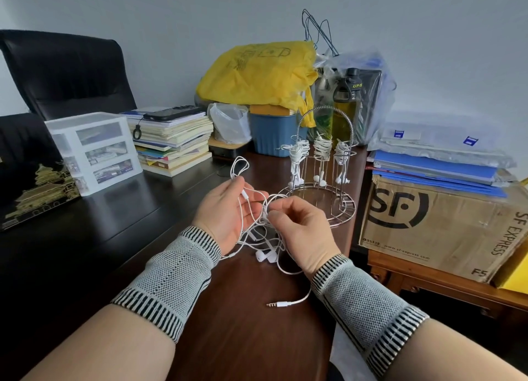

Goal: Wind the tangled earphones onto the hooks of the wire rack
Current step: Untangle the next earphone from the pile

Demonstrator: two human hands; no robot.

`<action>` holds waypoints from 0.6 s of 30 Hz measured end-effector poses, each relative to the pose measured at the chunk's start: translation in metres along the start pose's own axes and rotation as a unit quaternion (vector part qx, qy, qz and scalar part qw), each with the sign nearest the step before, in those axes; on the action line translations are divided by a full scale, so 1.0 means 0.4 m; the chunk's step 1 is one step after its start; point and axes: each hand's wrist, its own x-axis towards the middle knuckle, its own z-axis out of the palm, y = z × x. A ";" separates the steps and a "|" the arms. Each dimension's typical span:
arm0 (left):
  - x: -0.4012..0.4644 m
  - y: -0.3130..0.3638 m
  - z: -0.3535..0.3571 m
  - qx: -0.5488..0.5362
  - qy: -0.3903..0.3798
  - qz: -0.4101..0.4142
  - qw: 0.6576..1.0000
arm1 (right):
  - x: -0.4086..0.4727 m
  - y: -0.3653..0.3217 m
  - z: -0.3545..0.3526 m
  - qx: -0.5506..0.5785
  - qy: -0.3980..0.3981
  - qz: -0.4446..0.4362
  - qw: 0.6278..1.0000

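On the dark wooden desk (120, 232) ahead of me, a white plastic drawer unit (94, 149) stands at the left, just beside a stack of books (174, 143). A black remote (171, 112) lies on top of that stack. Behind it I see a black chair (68, 72). Further back, a yellow plastic bag (257, 72) sits above a blue container (273, 133). At my right, blue folders (434, 169) rest on a cardboard box (440, 223) printed "SF EXPRESS".

Shiny metal wire rack (320, 192), glossy dark wood table (143, 226), white plastic earphones (264, 256)
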 end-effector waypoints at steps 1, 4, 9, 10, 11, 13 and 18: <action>0.000 0.000 0.000 0.020 -0.008 0.008 1.000 | -0.002 0.001 0.000 -0.034 0.010 -0.026 0.999; -0.003 0.008 0.000 0.109 -0.024 0.038 0.993 | -0.011 -0.001 -0.004 -0.147 0.078 -0.131 0.977; -0.013 0.041 0.007 0.148 -0.052 0.076 0.985 | -0.008 -0.044 0.007 -0.280 0.050 -0.224 0.932; -0.016 0.049 0.010 0.140 -0.058 0.078 0.985 | -0.002 -0.055 0.007 -0.297 0.037 -0.221 0.928; -0.019 0.058 0.013 0.132 -0.061 0.078 0.986 | 0.005 -0.068 0.005 -0.308 0.025 -0.221 0.925; -0.023 0.074 0.018 0.114 -0.074 0.068 0.988 | 0.020 -0.093 -0.002 -0.321 0.008 -0.214 0.922; -0.022 0.124 0.030 0.095 -0.079 0.056 0.991 | 0.059 -0.172 -0.031 -0.245 -0.084 -0.141 0.956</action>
